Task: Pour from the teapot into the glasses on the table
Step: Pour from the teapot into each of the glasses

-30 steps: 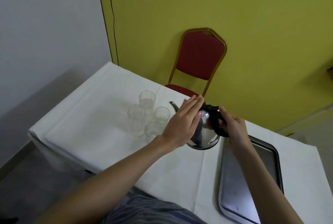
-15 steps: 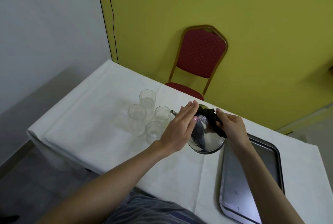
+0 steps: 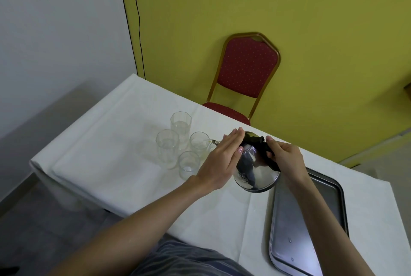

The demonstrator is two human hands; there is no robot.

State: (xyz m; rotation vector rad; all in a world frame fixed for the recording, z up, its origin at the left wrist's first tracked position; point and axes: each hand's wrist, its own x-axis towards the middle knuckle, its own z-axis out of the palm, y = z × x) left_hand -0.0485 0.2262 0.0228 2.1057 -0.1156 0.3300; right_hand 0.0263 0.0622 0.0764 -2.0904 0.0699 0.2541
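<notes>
A shiny steel teapot [image 3: 255,171] with a black handle hangs tilted to the left above the white tablecloth. My right hand [image 3: 287,160] grips the black handle. My left hand [image 3: 222,160] lies flat against the lid with straight fingers. The thin spout [image 3: 214,142] points at the rim of a short glass [image 3: 199,146], and a thin stream runs into it. Several clear glasses stand in a cluster: a tall one [image 3: 180,128] at the back, another tall one [image 3: 167,148] to the left, a short one [image 3: 189,164] in front.
A grey metal tray [image 3: 311,231] lies on the table [image 3: 111,153] to the right of the teapot. A red chair with a gold frame [image 3: 246,75] stands behind the table against the yellow wall. The table's left edge drops to the floor.
The teapot has tipped further to the left and down, bringing its spout to the short glass. Both hands moved with it.
</notes>
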